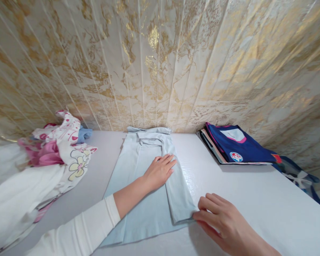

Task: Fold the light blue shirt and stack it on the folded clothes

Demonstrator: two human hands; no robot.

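Observation:
A pale blue shirt lies spread on the white table, its collar end toward the wall. Its right side is folded inward, with the sleeve running down along that edge. My left hand rests flat on the upper middle of the shirt, fingers stretched out over the folded edge. At the lower right, my right hand pinches the outer corner of the sleeve's end between thumb and fingers.
A loose heap of white and pink clothes covers the table's left side. On the right stands a stack of folded clothes, dark blue on top. Beyond it, a dark blue garment hangs over the table edge. A gold-patterned wall rises behind.

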